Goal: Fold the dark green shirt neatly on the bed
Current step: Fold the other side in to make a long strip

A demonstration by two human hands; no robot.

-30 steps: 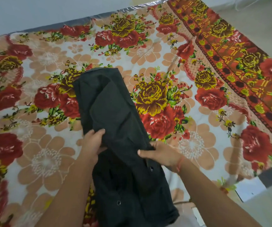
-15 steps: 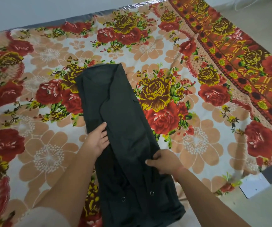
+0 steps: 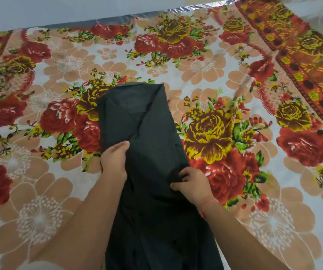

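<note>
**Both hands on a long strip of shirt at mid-bed**

The bed [image 3: 45, 193] is covered by a floral blanket of red and yellow roses. Its far edge ends in a silvery trim [image 3: 195, 9] against a pale wall [image 3: 59, 8], and a red and orange border band [image 3: 312, 61] runs down the right side. Wide stretches of bare blanket lie to the left, to the right and beyond the far end of the cloth.

The dark green shirt [image 3: 149, 133] lies as a narrow, lengthwise-folded strip on the middle of the bed. It runs from its squared far end toward the person, and the near end passes out of view at the bottom. One folded layer crosses the top face at a slant.

The left hand [image 3: 114, 162] sits on the strip's left edge about halfway along. Its fingers [image 3: 120, 148] are bent over onto the top of the cloth and grip that edge; the thumb is hidden.

The right hand [image 3: 193, 185] is at the opposite edge, slightly nearer the person. Its fingers [image 3: 184, 175] are curled tight and pinch a small bunch of fabric, which puckers at the fingertips. The cloth between the two hands lies fairly flat, and both forearms reach in from the bottom on either side of the strip.
</note>
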